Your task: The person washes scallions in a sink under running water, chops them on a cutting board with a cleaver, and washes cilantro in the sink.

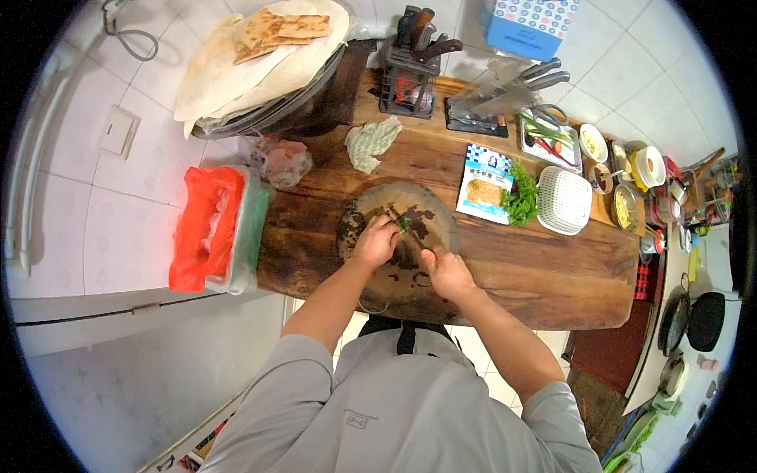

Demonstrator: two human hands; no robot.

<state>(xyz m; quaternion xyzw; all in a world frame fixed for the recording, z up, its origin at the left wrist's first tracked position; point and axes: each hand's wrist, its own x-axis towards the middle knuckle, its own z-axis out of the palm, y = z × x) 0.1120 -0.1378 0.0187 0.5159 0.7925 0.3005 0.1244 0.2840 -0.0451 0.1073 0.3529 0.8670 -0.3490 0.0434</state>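
On the round wooden chopping board (430, 209), my left hand (377, 241) is closed, its fingertips curled against a small bit of chopped greens (404, 224). My right hand (449, 273) is wrapped round the handle of a knife, over the board's right side. The knife's thin dark blade points up and left toward the greens beside my left fingertips; most of its handle is hidden in my fist. Dark wet patches mark the board's surface.
Beyond the board lie a crumpled cloth (372, 143), a blue-and-white food packet (484, 185), leafy herbs (520, 197) and a white basket (564, 200). Knife racks (408, 79) stand at the back, a vegetable tray (550, 142) nearby. A plastic bin (248, 236) sits left.
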